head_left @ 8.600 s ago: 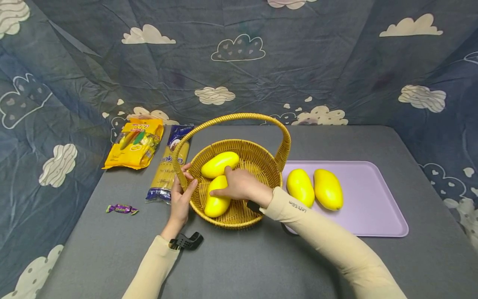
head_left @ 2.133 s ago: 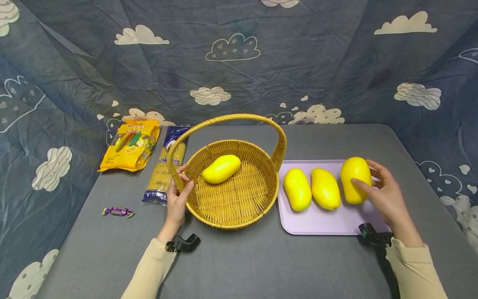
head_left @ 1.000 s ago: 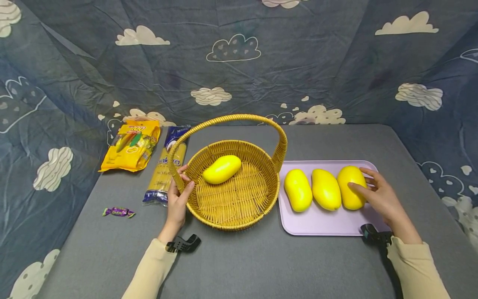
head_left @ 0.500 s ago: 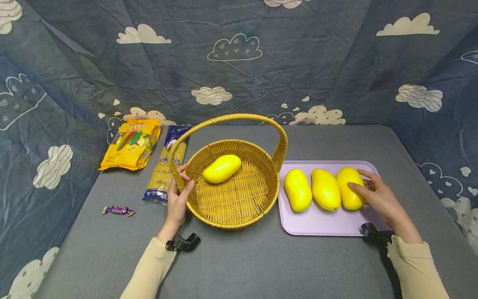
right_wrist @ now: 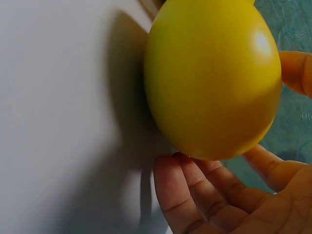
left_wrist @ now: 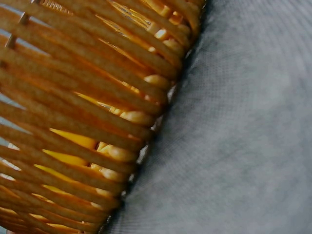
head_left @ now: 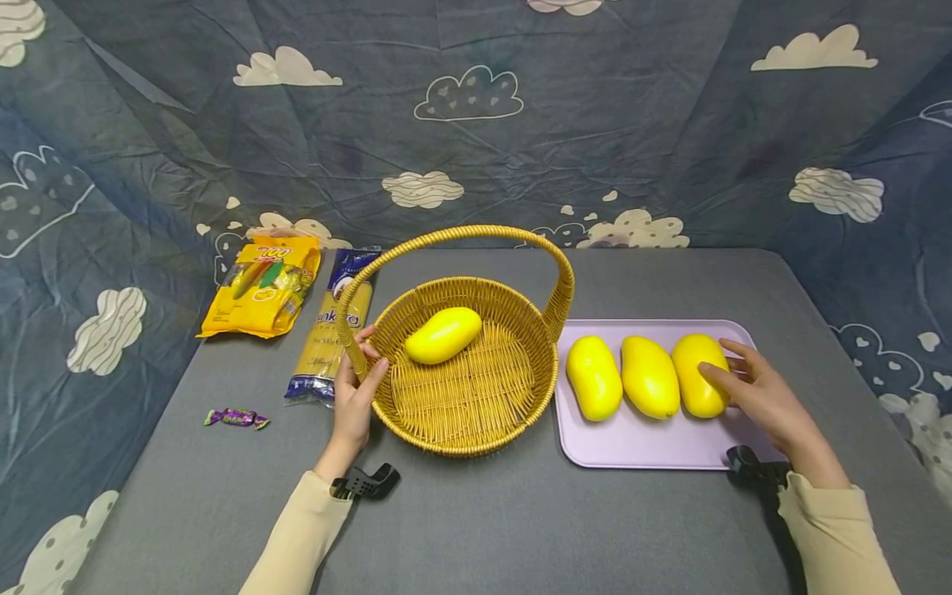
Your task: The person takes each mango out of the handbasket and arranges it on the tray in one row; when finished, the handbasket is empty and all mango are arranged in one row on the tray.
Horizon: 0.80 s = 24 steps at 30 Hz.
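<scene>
My left hand (head_left: 353,405) grips the left side of a golden wicker basket (head_left: 476,450), where the arched handle meets the rim. One yellow mango (head_left: 444,335) lies inside. To the right, a lilac tray (head_left: 647,450) bears three mangoes in a row. Beside the rightmost mango (head_left: 695,388), my right hand (head_left: 766,397) has its thumb and loosely bent fingers at the fruit's side, which rests on the tray. The right wrist view shows that mango (right_wrist: 214,83) close up, fingertips (right_wrist: 170,180) by its lower end. Woven basket wall (left_wrist: 83,97) fills much of the left wrist view.
Behind on the left lie an orange candy bag (head_left: 264,289) and a blue-ended spaghetti packet (head_left: 327,339), the latter close to the basket. A purple wrapped candy (head_left: 236,418) sits on the grey table (head_left: 476,529). Cloud-patterned cloth (head_left: 595,124) hangs behind.
One mango has gone from the basket to the tray's right side, carried by my right hand. Lowered there, it stays put while the hand shifts slightly right. The left hand keeps its hold.
</scene>
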### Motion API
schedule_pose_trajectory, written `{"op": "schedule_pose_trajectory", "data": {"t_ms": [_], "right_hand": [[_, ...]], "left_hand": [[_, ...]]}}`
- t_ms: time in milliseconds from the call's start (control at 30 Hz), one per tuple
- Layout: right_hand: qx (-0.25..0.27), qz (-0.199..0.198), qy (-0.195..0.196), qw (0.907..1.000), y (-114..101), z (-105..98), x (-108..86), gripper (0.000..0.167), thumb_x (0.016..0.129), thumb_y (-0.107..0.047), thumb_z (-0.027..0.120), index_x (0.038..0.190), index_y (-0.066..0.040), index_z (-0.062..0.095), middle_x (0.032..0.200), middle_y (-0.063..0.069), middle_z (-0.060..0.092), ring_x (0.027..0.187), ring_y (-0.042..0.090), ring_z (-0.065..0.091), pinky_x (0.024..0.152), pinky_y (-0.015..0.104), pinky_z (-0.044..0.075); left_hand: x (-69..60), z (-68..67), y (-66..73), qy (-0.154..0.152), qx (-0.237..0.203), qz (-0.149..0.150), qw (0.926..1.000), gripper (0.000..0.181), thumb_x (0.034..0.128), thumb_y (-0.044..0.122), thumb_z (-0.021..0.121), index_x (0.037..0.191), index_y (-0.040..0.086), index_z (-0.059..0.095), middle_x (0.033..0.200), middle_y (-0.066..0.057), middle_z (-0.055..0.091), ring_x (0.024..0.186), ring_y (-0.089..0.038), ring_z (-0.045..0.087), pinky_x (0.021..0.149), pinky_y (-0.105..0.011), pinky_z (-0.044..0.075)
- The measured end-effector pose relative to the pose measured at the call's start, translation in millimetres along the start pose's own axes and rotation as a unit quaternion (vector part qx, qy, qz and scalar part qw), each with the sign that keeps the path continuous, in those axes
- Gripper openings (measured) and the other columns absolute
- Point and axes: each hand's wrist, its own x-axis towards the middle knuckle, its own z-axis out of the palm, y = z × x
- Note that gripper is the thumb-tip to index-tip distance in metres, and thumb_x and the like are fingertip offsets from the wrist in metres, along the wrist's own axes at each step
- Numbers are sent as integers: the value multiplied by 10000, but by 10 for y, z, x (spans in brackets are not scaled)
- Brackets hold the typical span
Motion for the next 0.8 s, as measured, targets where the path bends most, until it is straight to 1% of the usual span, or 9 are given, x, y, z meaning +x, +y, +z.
{"op": "schedule_pose_trajectory", "data": {"t_ms": [100,233,300,433,467,533,600,700,800], "right_hand": [[-99,15,24,9999,-81,-8,-57,1007,838,-667,525,1525,-129,22,1449,346,190,1226,537,293,809,531,462],[-199,23,-12,9998,-297,-25,-220,960,879,-613,518,1520,-97,24,1441,353,189,1230,541,290,808,488,486],[-168,16,-37,9999,-414,-28,-312,924,905,-574,510,1516,-75,28,1444,361,175,1237,552,271,848,536,463],[-279,-197,313,9989,-390,-25,-351,884,914,-561,502,1509,-51,93,1436,343,228,1226,532,288,870,608,415],[-237,-249,391,9986,-405,-23,-371,859,925,-535,505,1505,-39,111,1433,349,232,1226,540,280,880,660,367],[-270,-384,687,9965,-432,-17,-413,809,938,-506,499,1491,-18,166,1418,336,273,1217,523,294,889,668,346],[-263,-469,911,9944,-571,-7,-509,730,963,-436,489,1471,10,215,1411,330,297,1216,512,303,914,665,318],[-350,-662,1399,9873,-702,17,-609,637,970,-373,500,1437,17,312,1398,291,363,1199,461,352,953,525,341],[-491,-829,1882,9774,-747,36,-643,558,960,-335,534,1392,-3,416,1358,248,442,1158,354,424,858,317,366]], "left_hand": [[2,0,0,4,-12,6,10000,179,928,-43,518,1021,-150,409,1417,-200,380,1334,-245,294,1094,-362,177],[4,-1,-6,7,-29,16,10000,164,927,-46,517,1015,-139,414,1417,-200,380,1334,-247,295,1093,-360,184],[4,2,-3,3,-36,17,10000,167,928,-44,518,1013,-138,410,1418,-199,379,1335,-248,293,1092,-357,186],[8,5,-8,-9,-45,17,10000,173,926,-39,523,1011,-137,408,1419,-201,376,1335,-252,291,1089,-359,186],[8,5,-9,-11,-46,15,10000,175,926,-39,522,1011,-138,407,1420,-202,376,1335,-252,290,1088,-362,185],[8,3,-12,-10,-46,3,10000,176,925,-40,523,1013,-140,409,1419,-201,377,1335,-250,291,1087,-367,182],[6,1,-11,-6,-39,-17,10000,174,927,-38,522,1015,-137,410,1420,-195,379,1335,-244,291,1087,-369,179],[4,0,-6,-8,-41,-36,10000,173,928,-41,519,1020,-139,411,1421,-194,378,1334,-240,290,1087,-369,176],[5,0,-3,-11,-36,-40,10000,175,929,-41,516,1021,-141,406,1422,-194,376,1334,-239,287,1089,-369,172]]}}
